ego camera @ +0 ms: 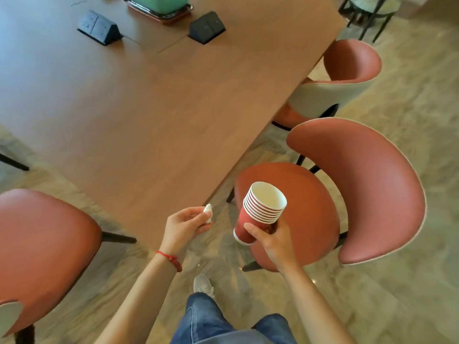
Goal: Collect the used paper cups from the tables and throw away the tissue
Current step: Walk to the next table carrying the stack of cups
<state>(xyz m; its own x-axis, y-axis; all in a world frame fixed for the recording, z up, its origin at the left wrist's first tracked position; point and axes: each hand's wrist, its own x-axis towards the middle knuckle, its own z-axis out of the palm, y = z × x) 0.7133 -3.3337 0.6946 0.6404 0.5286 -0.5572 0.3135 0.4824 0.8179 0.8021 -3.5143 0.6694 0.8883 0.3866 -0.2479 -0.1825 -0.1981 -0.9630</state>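
A stack of several red paper cups [260, 209] with white insides is tilted, mouth up and to the right, over a red chair seat. My right hand [269, 240] grips the stack from below, fingers curled round its lower part. A small crumpled white tissue [208, 212] is pinched in the fingertips of my left hand [186, 225], just off the near corner of the brown wooden table [154, 108]. A red string bracelet sits on my left wrist.
Red chairs stand at the right [360, 184], far right [347, 70] and lower left [44, 244] of the table. Two black socket boxes [99, 27] and a green object on a tray [159, 6] sit at the table's far end. My legs and shoe are below.
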